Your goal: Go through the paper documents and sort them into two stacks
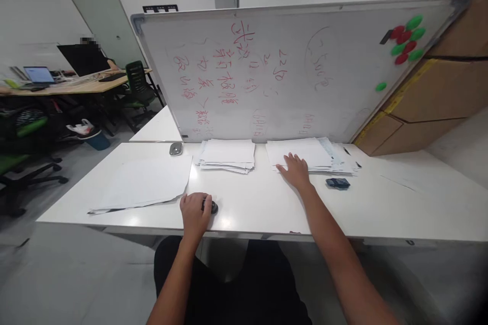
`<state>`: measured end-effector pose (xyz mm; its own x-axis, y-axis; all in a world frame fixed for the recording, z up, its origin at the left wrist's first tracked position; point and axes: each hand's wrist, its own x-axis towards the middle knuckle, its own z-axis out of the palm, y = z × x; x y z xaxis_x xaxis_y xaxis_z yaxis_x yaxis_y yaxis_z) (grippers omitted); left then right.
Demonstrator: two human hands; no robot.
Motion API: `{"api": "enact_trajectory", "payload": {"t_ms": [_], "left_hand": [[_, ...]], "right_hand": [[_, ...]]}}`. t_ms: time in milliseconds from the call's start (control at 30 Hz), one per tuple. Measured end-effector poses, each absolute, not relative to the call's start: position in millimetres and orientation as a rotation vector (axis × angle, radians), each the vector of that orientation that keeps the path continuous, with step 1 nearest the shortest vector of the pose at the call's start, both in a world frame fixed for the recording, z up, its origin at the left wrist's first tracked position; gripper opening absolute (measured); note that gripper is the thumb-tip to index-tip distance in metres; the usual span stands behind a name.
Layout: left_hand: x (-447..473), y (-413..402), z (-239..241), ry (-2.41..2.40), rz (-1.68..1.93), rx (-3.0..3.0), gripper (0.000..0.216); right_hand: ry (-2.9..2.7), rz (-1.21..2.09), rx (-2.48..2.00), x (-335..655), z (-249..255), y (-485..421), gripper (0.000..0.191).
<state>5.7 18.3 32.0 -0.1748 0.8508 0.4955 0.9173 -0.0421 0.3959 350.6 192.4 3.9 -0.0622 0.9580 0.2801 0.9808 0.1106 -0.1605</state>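
My left hand (195, 212) rests near the front edge of the white table (267, 208), fingers curled round a small dark round object (212, 206) that I cannot name. My right hand (294, 168) lies flat with fingers spread on the front edge of the right paper stack (305, 153). A second paper stack (227, 155) sits in the middle, and large loose sheets (147, 182) lie to the left. A dark blue stapler-like thing (337, 183) lies just right of my right hand.
A whiteboard (290, 66) with red writing and red and green magnets (406, 40) leans at the table's back. A small grey object (176, 149) lies near its left foot. Cardboard boxes (438, 96) stand at the right. Desks, a laptop (38, 75) and chairs fill the left.
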Motion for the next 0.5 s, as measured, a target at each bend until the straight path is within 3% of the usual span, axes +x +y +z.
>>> {"api": "enact_trajectory", "payload": {"t_ms": [133,500], "left_hand": [[4.5,19.7,29.2,-2.066,-0.996,-1.966,0.022],[3.7,21.1,27.3,-2.060,-0.986,-1.965,0.021]], "right_hand": [[-2.080,-0.185,-1.870,351.7,2.5,189.4,0.041],[-1.881,-0.255,-1.805,354.4,6.8,192.9,0.039]]}}
